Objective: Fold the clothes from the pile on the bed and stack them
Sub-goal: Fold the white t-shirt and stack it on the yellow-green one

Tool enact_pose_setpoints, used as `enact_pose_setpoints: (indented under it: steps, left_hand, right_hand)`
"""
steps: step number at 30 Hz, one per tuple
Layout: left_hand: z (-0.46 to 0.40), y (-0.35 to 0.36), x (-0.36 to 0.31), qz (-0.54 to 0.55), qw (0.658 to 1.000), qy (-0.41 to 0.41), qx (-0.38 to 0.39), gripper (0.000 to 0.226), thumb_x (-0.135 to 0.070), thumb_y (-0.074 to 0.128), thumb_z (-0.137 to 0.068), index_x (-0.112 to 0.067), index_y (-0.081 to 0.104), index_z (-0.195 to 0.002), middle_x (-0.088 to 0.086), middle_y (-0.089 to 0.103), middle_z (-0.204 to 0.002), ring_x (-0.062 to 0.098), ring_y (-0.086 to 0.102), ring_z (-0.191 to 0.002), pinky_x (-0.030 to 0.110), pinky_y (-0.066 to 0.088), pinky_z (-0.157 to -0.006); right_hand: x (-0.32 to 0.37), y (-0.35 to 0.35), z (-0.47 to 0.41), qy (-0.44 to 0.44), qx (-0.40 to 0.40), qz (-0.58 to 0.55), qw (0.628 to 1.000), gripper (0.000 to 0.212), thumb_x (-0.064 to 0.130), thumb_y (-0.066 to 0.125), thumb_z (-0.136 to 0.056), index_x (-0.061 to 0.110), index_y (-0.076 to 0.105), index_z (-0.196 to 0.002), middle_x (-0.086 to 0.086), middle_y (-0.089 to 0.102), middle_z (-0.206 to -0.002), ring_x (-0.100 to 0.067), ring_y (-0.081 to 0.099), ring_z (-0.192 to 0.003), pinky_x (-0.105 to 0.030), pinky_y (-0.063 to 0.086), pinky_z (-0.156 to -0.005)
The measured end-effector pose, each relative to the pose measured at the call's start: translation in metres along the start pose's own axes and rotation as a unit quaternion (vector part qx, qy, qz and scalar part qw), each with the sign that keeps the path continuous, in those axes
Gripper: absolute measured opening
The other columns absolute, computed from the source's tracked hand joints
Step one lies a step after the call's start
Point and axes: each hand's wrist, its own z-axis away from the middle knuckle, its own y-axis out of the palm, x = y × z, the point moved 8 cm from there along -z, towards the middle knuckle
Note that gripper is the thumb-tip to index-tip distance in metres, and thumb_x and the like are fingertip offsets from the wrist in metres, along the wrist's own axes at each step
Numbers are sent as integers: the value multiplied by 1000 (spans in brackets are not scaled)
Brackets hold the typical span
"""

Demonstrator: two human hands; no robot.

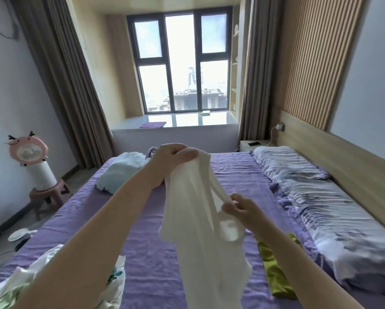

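Observation:
A thin white garment point(200, 230) hangs in the air over the purple bed sheet point(142, 253). My left hand point(171, 161) grips its top edge, raised high. My right hand point(242, 208) pinches another part of it lower and to the right. A lime green garment point(274, 273) lies on the sheet under my right forearm. White clothes with a green print point(111, 284) lie at the near left, partly hidden by my left arm. A light blue folded stack point(120, 172) sits at the far left of the bed, with a purple item point(151, 152) behind it.
A patterned pillow point(287, 163) and a rumpled quilt point(343, 230) run along the right side by the wooden headboard point(343, 157). A nightstand with a phone point(254, 144) stands at the far right. A pink fan on a stool point(28, 152) stands left of the bed.

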Motion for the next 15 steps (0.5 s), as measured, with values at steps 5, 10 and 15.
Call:
enact_pose_setpoints:
  steps: [5,10,15]
  left_hand:
    - [2,-10,21,-102,992,32,-68,13,-21,65,-89,-12,72,-84,-9,58,-70,-4,51,-64,7,37,-58]
    - [20,-51,64,-63,983,-22,-169,22,-17,62,-91,-19,62,-69,-8,51,-59,6,43,-58,19,35,-54]
    - [34,-70,86,-94,973,-44,-205,20,-14,56,-94,-12,60,-74,-1,49,-62,12,42,-58,24,34,-54]
  right_hand:
    - [-15,-35,7,-15,-15,44,999,19,18,65,-88,13,57,-71,12,49,-50,-1,42,-46,-13,31,-47]
    - [-23,-50,0,-17,-6,-12,1000,15,4,61,-87,14,62,-75,2,54,-64,-13,48,-60,-18,35,-51]
    - [-8,-48,-17,-30,-32,-2,999,11,14,61,-90,21,61,-82,-2,58,-67,-16,47,-61,-21,37,-50]
